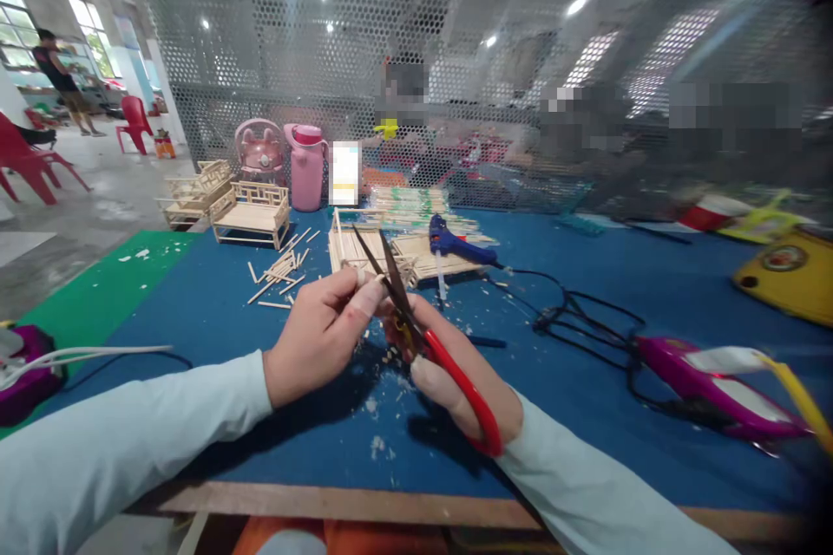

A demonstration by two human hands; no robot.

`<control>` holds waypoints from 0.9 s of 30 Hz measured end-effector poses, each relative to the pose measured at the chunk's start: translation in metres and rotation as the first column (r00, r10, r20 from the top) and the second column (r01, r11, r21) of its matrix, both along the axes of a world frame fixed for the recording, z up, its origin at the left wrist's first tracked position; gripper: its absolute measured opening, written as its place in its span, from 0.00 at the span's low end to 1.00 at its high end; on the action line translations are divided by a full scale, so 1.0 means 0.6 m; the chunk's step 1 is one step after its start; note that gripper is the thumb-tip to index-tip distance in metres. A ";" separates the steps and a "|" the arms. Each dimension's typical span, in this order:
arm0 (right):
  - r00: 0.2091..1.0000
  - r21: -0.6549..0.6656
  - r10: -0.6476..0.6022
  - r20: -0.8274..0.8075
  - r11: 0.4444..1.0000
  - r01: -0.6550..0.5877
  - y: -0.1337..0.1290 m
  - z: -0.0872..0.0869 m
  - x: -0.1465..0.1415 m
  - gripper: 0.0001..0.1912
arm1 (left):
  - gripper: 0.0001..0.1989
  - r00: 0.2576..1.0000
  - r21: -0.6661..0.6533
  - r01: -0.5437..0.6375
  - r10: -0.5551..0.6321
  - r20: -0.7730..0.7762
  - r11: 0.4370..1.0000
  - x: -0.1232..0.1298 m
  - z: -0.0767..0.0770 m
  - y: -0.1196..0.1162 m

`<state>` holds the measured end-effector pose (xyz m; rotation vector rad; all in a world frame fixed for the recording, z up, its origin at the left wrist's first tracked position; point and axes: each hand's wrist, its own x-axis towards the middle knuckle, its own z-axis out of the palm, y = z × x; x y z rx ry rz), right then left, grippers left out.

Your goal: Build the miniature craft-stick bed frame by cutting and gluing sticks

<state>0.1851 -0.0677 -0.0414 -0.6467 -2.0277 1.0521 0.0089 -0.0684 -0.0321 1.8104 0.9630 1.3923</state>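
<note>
My right hand (449, 364) is wrapped round red-handled scissors (400, 295), whose dark blades point up and away, slightly parted. Close beside the blades, my left hand (325, 325) is closed in a pinch; what sits between its fingertips is too small to name. Both hands are above the blue tabletop (214, 321). Just beyond them lie a partly built piece of thin wooden sticks (355, 247) and a blue glue gun (459, 243) with a clear glue stick in it. Loose cut sticks (279, 273) are scattered left of that piece.
Small stick-built benches (251, 215) stand at the back left, near a pink flask (307, 169). Bundled sticks (409, 208) lie before the perforated metal screen (260, 43). At right are black cables (573, 312) and a purple power strip (716, 386). A person (58, 78) stands far left.
</note>
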 end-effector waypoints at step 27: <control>0.996 0.093 0.021 0.083 0.995 -0.029 0.001 0.007 0.006 0.35 | 0.18 0.989 0.045 0.025 -0.018 -0.148 0.999 -0.004 0.007 -0.004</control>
